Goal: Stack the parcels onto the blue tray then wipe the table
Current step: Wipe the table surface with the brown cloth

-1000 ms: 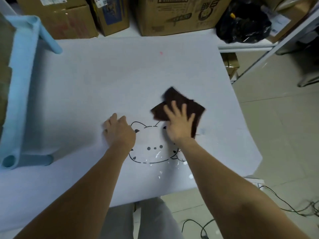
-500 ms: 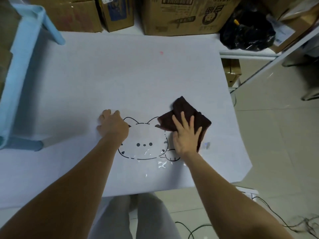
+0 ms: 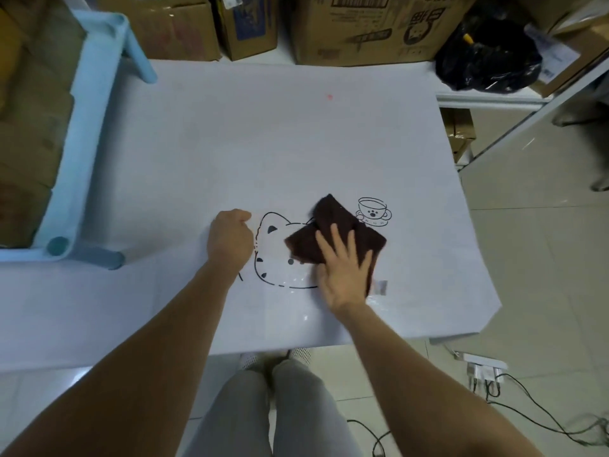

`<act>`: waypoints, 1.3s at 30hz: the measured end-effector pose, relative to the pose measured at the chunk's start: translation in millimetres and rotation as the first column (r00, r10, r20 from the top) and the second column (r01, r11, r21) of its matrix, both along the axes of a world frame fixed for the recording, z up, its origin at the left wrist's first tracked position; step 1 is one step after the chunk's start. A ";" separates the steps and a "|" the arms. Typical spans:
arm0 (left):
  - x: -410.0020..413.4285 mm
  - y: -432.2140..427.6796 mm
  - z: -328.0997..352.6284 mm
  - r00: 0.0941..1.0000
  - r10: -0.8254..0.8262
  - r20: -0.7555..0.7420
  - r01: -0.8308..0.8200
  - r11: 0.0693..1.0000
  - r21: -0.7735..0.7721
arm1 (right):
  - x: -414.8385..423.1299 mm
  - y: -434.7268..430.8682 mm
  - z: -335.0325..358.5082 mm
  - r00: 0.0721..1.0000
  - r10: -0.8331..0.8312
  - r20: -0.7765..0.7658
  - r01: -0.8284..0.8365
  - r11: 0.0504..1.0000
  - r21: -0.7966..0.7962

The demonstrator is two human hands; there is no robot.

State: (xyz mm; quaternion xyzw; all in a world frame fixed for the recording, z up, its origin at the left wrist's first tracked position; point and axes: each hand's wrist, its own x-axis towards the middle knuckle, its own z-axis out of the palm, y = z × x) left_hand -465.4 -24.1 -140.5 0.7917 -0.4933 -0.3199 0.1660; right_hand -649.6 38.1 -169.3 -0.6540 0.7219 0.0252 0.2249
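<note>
With spread fingers (image 3: 336,237) the right hand (image 3: 342,272) had pushed the dark brown folded cloth (image 3: 333,219) left onto the black cat drawing (image 3: 273,258), so wiping the pale surface (image 3: 263,143) continued.

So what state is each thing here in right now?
right hand: fingers straight, pressing the brown cloth.
brown cloth: folded, flat on the table.
left hand: fingers curled, resting on the table, holding nothing.
blue tray: loaded with parcels.

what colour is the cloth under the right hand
Dark brown cloth, plain with no pattern, seen in the head view.
</note>
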 end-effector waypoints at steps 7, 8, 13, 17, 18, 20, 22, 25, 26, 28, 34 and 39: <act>37.5 21.4 -0.6 0.991 0.130 0.042 -0.129 0.991 -0.037 | 35.9 7.9 3.7 0.910 -0.413 -0.031 0.413 0.911 0.002; 41.1 23.4 -0.8 0.988 0.150 0.022 -0.149 0.988 -0.038 | 56.4 8.6 2.1 0.940 -0.342 0.003 0.342 0.940 0.002; 57.0 25.7 -3.1 0.847 0.382 -0.370 -0.404 0.915 0.020 | 97.8 -13.1 17.5 0.853 -0.320 0.412 0.376 0.925 -0.060; 57.6 16.9 24.3 0.555 0.511 -0.656 -0.390 0.857 0.338 | 95.4 -36.5 59.9 -0.024 -0.605 0.796 0.536 0.664 0.521; 57.6 13.9 30.4 0.534 0.501 -0.681 -0.309 0.865 0.394 | 93.0 -39.9 67.3 -0.204 -0.667 0.716 0.453 0.584 0.674; 53.7 10.1 42.0 0.451 0.430 -0.782 -0.168 0.902 0.398 | 89.6 -42.8 78.6 -0.292 -0.755 0.587 0.331 0.495 0.803; 49.1 6.3 40.3 0.466 0.314 -0.827 -0.144 0.949 0.279 | 82.2 -43.4 77.1 -0.226 -0.763 0.606 0.348 0.518 0.782; 46.3 9.8 26.8 0.867 0.201 -0.457 -0.182 0.979 0.085 | 61.3 -42.0 66.1 -0.040 -0.752 0.658 0.595 0.511 0.620; 45.0 14.0 23.1 0.973 0.162 -0.166 -0.156 0.986 0.049 | 50.6 -42.7 58.8 0.037 -0.748 0.663 0.697 0.495 0.520; 39.8 23.7 20.8 0.974 -0.002 0.225 0.000 1.000 0.006 | 31.9 -43.7 47.3 0.193 -0.736 0.649 0.802 0.499 0.327; -15.3 34.5 -5.5 0.797 -0.525 0.297 0.503 0.850 0.153 | -3.3 -54.0 35.9 0.715 -0.601 0.357 0.655 0.755 -0.041; 18.2 60.6 -36.3 0.787 -0.379 0.487 0.310 0.925 0.220 | -29.4 -58.0 20.6 0.955 -0.292 0.045 0.296 0.946 -0.131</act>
